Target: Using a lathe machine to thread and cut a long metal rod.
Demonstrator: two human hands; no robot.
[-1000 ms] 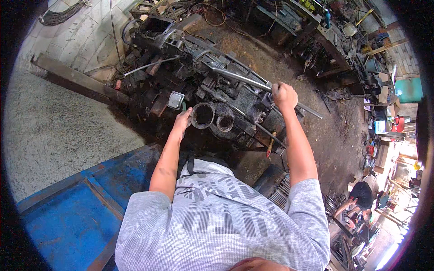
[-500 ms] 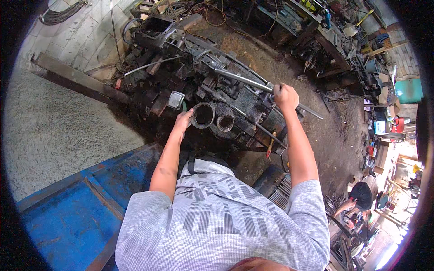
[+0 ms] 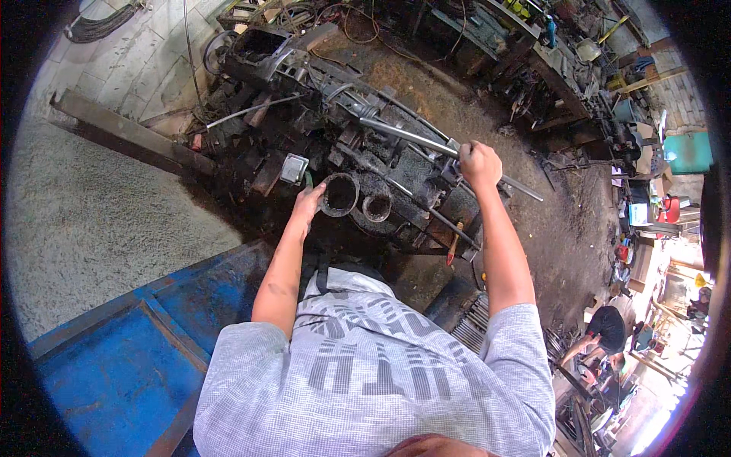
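Observation:
My right hand (image 3: 480,165) is closed around a long grey metal bar (image 3: 411,137), which slants across a dark, greasy machine that looks like a lathe. My left hand (image 3: 308,204) is at the machine's near side, its fingers curled against the left of a round, grimy open container (image 3: 355,199). Something green (image 3: 309,180) sticks up by those fingers; what they grip is hidden. Beside the container stands a smaller round one (image 3: 378,220). A pale square metal box (image 3: 294,168) sits just beyond my left hand.
A brush with a red-tipped handle (image 3: 451,251) lies at the machine's right end. To the left are a blue metal panel (image 3: 99,365) and a steel beam (image 3: 129,133). A cluttered bench (image 3: 548,84) lines the far right. Another person (image 3: 608,329) bends over at lower right.
The machine appears very slightly further left in view. Both my hands keep their places, the right still around the bar. The other person's head and arm have shifted a little.

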